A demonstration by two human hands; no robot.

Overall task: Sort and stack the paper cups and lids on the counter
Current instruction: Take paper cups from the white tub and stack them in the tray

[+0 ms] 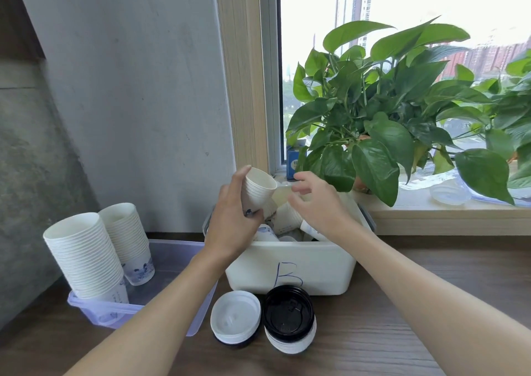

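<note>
My left hand [234, 217] grips a short stack of nested white paper cups [256, 193], tilted with the open mouth up and to the right, above the white bin marked "B" [290, 263]. My right hand [314, 203] hovers over the bin just right of that stack, fingers loosely curled and holding nothing. Loose cups [287, 219] lie jumbled inside the bin. Two tall stacks of white cups [86, 249] stand in a clear plastic tray [172, 257] at the left. In front of the bin sit a pile of white lids [235, 316] and a pile topped by a black lid [288, 309].
A potted green plant [382, 111] fills the window sill behind the bin, next to a small blue box [293, 161]. Clear plastic lids [449, 193] lie on the sill at the right. A grey wall [129, 88] closes off the left. Wooden counter [373, 332] runs along the front.
</note>
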